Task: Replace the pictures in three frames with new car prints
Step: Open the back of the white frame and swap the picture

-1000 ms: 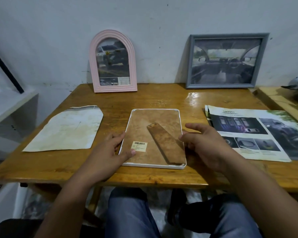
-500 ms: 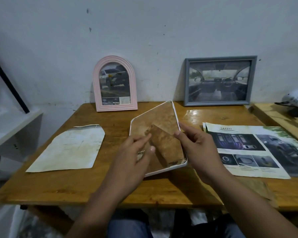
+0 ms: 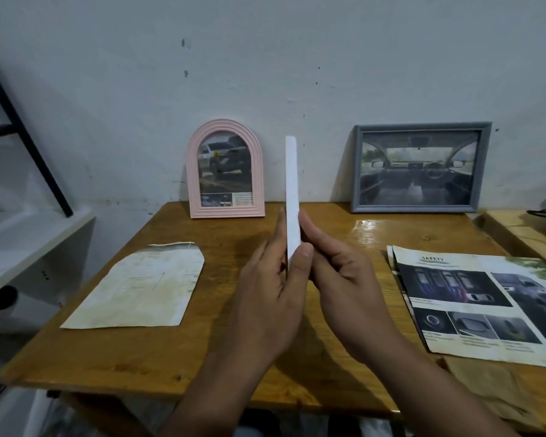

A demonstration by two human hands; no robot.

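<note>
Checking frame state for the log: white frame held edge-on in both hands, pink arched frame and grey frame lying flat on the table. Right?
Not quite. The pink arched frame and grey frame stand upright, leaning against the wall, not lying flat. The rest holds: the head view shows the white frame held edge-on by the left hand and right hand.

"SAFETY" heading on the car print sheet (image 3: 486,298)
</note>
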